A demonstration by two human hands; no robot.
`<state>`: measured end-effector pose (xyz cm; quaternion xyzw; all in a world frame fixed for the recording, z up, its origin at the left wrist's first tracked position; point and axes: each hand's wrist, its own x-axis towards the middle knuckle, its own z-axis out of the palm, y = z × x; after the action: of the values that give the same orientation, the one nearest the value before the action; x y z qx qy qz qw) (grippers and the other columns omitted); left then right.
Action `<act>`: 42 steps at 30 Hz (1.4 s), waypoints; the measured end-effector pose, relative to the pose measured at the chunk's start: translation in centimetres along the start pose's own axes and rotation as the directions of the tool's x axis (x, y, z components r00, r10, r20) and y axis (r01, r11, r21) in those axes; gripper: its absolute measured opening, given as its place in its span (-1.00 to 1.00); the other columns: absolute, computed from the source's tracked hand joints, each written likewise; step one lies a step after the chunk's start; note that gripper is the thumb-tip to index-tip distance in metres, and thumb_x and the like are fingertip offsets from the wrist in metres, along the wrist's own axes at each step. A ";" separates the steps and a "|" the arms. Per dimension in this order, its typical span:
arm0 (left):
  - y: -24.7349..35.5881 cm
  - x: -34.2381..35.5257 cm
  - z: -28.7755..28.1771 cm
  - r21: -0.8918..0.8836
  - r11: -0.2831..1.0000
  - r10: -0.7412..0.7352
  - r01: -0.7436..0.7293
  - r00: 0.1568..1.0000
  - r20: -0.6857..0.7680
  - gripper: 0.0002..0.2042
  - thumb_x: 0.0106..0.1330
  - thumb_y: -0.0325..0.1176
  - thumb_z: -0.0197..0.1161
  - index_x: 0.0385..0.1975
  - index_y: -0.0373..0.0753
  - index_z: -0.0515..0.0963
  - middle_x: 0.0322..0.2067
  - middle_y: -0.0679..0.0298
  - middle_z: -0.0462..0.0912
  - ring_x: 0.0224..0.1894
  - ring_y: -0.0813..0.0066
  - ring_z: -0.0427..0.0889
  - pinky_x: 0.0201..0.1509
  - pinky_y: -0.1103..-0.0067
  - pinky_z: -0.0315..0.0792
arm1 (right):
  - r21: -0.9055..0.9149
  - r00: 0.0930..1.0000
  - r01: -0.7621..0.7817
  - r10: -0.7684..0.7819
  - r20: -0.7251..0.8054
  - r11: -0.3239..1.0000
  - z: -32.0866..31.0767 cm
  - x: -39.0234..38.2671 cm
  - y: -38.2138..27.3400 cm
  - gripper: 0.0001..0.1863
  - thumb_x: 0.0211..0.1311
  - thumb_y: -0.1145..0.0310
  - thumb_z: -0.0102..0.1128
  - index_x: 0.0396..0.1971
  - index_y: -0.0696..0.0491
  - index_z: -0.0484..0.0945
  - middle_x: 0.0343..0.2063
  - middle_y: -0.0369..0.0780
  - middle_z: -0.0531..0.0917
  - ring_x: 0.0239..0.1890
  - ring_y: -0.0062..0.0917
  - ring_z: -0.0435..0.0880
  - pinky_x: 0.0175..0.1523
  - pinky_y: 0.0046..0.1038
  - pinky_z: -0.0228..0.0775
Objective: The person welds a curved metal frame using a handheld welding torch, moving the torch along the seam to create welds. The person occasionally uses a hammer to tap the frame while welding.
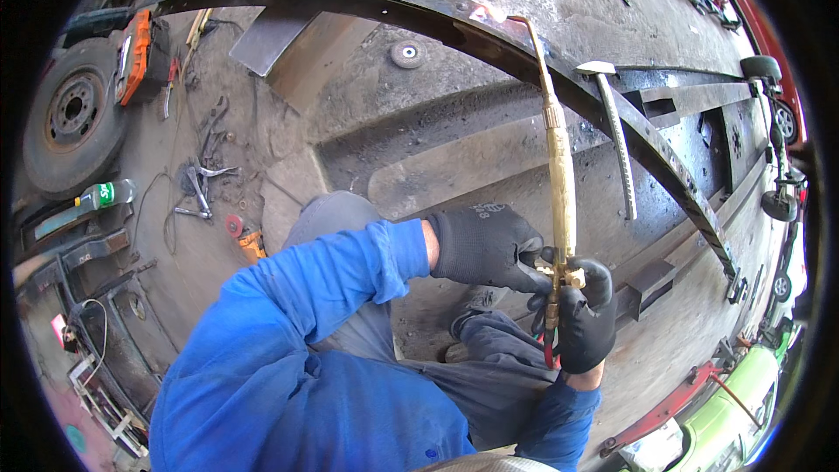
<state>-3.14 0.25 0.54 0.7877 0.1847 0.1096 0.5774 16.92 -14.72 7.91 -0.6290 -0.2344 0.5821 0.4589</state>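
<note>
A long brass gas torch point(560, 175) points away from me, its bent tip close to a dark curved steel beam point(411, 7). A bright, pinkish-white glow point(488, 14) shows on the beam beside the tip. My right hand point(585, 319), in a black glove, is closed around the rear of the torch near its brass valves. From the left, my gloved left hand point(489, 247) pinches at the valve area, its fingertips partly hidden. A hammer point(619, 131) with a light handle rests with its head against the beam, right of the torch.
A wheel point(74, 114), an orange-and-black toolbox point(135, 57) and a bottle point(109, 194) are on the left. Pliers-like tools point(201, 183) and an orange power tool point(252, 243) lie on the floor. A flat steel plate point(275, 35) sits under the beam. Vehicles line the right.
</note>
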 end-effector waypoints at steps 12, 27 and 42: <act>0.1 0.2 0.2 -0.373 0.907 -0.113 0.195 0.967 0.229 -0.45 0.57 0.18 0.31 -0.34 -0.29 0.73 -0.52 0.20 0.74 -0.50 0.48 0.69 -0.39 0.45 0.55 | -0.018 0.999 0.020 -0.019 0.046 1.000 -0.8 -0.1 0.3 -0.56 0.39 0.67 0.07 0.24 0.10 0.46 0.03 0.12 0.74 -0.22 -0.25 0.87 -0.21 -0.34 0.81; -0.8 0.0 -1.7 -0.411 0.848 -0.184 0.336 0.912 0.367 -0.50 0.50 0.16 0.40 -0.34 -0.25 0.74 -0.51 0.27 0.76 -0.61 0.58 0.65 -0.54 0.58 0.45 | -0.012 0.997 0.020 -0.019 0.068 1.000 0.3 0.1 -0.1 -0.58 0.40 0.62 0.15 0.23 0.14 0.47 0.18 0.16 0.70 -0.19 -0.23 0.87 -0.24 -0.35 0.80; -1.3 0.3 -1.9 -0.438 0.826 -0.157 0.356 0.890 0.428 -0.55 0.49 0.12 0.39 -0.29 -0.23 0.76 -0.47 0.28 0.81 -0.64 0.58 0.64 -0.58 0.58 0.44 | -0.050 0.997 0.020 -0.017 0.072 0.999 0.7 0.6 0.0 -0.60 0.46 0.55 0.25 0.24 0.15 0.47 0.18 0.12 0.71 -0.18 -0.26 0.87 -0.26 -0.38 0.79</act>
<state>-3.87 2.37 -0.14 0.5820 0.1422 -0.0783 0.7968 16.43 -14.00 7.66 -0.6171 -0.2710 0.5937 0.4396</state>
